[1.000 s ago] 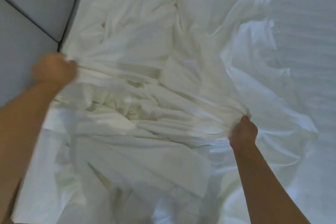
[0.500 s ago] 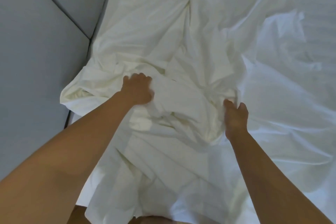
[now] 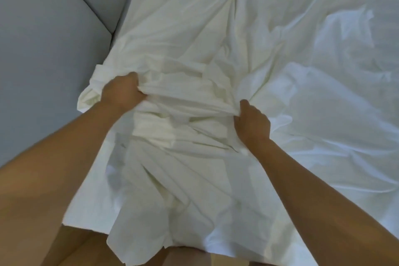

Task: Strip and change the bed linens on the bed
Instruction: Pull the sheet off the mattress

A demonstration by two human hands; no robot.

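Gripping the loose white sheet (image 3: 183, 54) at two spots, both hands are closed on cloth. The left hand (image 3: 121, 93) curls its fingers into a thick wad at the sheet's left edge, and the right hand (image 3: 252, 123) pinches a gathered fold on the sheet's right side, thumb pointing away from the person. Between them the sheet is drawn into a creased band, and more of it falls in long folds toward the near edge and spills over it. The sheet lies crumpled on the bed (image 3: 328, 97), whose rumpled white surface spreads out to the sheet's right. To the sheet's left stands a grey padded panel (image 3: 43, 54) with a diagonal seam, just beside the wad in the left hand.
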